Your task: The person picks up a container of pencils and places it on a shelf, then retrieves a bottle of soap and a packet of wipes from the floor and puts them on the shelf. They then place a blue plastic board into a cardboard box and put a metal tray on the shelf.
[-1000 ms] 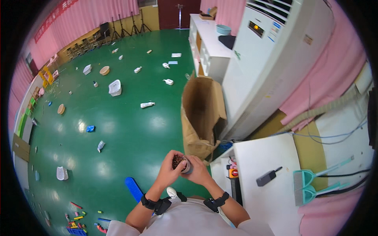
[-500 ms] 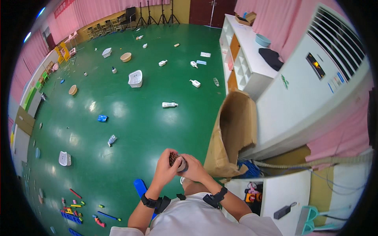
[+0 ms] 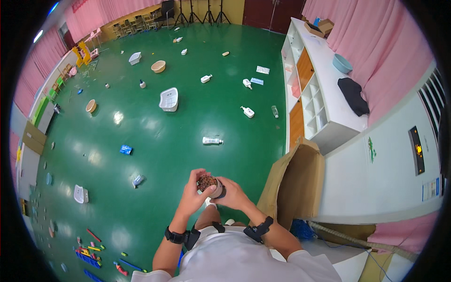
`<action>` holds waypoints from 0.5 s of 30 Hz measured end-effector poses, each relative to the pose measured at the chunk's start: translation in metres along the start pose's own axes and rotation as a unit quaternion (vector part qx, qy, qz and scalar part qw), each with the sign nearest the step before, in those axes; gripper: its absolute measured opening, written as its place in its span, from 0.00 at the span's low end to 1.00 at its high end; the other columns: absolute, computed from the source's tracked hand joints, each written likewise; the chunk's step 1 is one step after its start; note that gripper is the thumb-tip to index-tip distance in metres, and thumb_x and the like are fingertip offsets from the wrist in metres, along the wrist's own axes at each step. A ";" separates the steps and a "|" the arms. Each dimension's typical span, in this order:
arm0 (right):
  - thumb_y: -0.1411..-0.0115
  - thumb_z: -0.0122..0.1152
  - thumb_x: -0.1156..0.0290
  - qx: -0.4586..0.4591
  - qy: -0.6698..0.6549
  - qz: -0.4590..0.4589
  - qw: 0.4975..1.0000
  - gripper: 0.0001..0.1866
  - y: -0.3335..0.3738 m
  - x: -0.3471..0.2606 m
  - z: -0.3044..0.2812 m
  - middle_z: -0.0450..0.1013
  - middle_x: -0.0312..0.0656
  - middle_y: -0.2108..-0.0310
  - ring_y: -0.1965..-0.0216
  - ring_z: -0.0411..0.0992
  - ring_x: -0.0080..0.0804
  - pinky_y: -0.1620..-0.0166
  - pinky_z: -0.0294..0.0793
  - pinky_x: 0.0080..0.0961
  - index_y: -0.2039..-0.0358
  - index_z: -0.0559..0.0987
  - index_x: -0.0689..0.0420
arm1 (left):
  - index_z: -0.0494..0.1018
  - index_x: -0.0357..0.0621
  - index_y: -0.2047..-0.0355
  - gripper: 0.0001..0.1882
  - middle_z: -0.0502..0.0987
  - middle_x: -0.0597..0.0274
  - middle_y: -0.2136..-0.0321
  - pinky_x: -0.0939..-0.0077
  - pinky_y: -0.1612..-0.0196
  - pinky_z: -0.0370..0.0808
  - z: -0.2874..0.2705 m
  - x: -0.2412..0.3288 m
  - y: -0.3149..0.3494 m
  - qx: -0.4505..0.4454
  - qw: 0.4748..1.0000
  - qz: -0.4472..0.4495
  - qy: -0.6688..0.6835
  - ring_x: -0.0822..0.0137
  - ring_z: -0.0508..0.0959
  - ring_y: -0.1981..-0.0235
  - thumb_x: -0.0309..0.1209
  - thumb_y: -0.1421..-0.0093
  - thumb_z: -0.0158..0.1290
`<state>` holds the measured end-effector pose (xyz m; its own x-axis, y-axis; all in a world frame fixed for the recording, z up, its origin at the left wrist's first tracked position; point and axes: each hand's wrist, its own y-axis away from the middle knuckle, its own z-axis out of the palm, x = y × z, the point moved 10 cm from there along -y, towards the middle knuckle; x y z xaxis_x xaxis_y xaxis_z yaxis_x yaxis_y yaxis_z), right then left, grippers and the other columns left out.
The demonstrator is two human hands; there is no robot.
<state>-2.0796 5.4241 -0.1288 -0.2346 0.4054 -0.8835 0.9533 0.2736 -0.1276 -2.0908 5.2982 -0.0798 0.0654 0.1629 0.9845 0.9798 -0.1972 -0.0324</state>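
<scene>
Between my hands, in front of my body, is a small round pale-walled cup (image 3: 217, 190) filled with brown pellets (image 3: 206, 182). Its open top tilts away from me toward the left, so the pellets show. My left hand (image 3: 190, 194) is closed round the cup's left side, the thumb lying across its near wall. From the right, my right hand (image 3: 234, 194) grips the cup too, and its palm hides part of the wall. What the pellets are, I cannot tell.
A tall open cardboard box (image 3: 300, 183) stands close at my right, before a white shelf unit (image 3: 324, 110). On the green floor lie a white bottle (image 3: 212, 140), a white basket (image 3: 169, 99), a blue packet (image 3: 126, 149) and, lower left, several toy blocks (image 3: 88, 258).
My view has turned right and I stand farther forward, nearer the shelf unit. Both hands still hold the cup, which now tips more so that more pellets show.
</scene>
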 end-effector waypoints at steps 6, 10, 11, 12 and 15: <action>0.64 0.76 0.63 0.038 -0.007 0.055 0.998 0.39 -0.114 0.061 -0.060 0.72 0.52 0.56 0.54 0.71 0.51 0.52 0.72 0.39 0.50 0.69 0.59 | 0.58 0.38 0.46 0.39 0.72 0.47 0.52 0.66 0.47 0.70 0.020 -0.012 -0.154 -0.116 0.992 0.009 -0.037 0.58 0.74 0.50 0.37 0.53 0.67; 0.61 0.75 0.64 0.113 -0.015 0.097 0.989 0.38 -0.173 0.096 -0.129 0.72 0.53 0.56 0.54 0.72 0.51 0.53 0.72 0.39 0.50 0.69 0.60 | 0.57 0.40 0.46 0.41 0.71 0.50 0.51 0.61 0.45 0.71 0.063 -0.005 -0.253 -0.210 0.977 -0.003 -0.032 0.57 0.71 0.47 0.32 0.56 0.68; 0.60 0.74 0.64 0.132 -0.023 0.113 0.985 0.37 -0.182 0.105 -0.145 0.72 0.53 0.56 0.54 0.72 0.51 0.53 0.73 0.38 0.50 0.68 0.60 | 0.57 0.40 0.46 0.41 0.71 0.50 0.51 0.61 0.45 0.71 0.076 -0.003 -0.278 -0.233 0.972 0.001 -0.034 0.57 0.71 0.47 0.32 0.56 0.68; 0.60 0.74 0.64 0.166 -0.016 0.120 0.979 0.36 -0.188 0.114 -0.164 0.73 0.53 0.56 0.54 0.72 0.51 0.53 0.73 0.38 0.50 0.68 0.60 | 0.57 0.40 0.46 0.40 0.70 0.51 0.50 0.61 0.45 0.72 0.093 -0.004 -0.298 -0.259 0.965 0.000 -0.045 0.59 0.71 0.47 0.31 0.56 0.68; 0.61 0.73 0.70 0.242 -0.039 0.155 0.957 0.37 -0.201 0.151 -0.218 0.73 0.51 0.55 0.53 0.73 0.46 0.51 0.73 0.35 0.48 0.68 0.61 | 0.58 0.40 0.46 0.38 0.70 0.51 0.50 0.61 0.46 0.73 0.151 -0.002 -0.354 -0.326 0.943 0.023 -0.065 0.59 0.71 0.47 0.28 0.55 0.67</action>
<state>-2.3487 5.6209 -0.1385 0.0698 0.3310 -0.9411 0.9556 -0.2930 -0.0321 -2.4092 5.5133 -0.0958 0.1698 0.2487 0.9536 0.6542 -0.7521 0.0797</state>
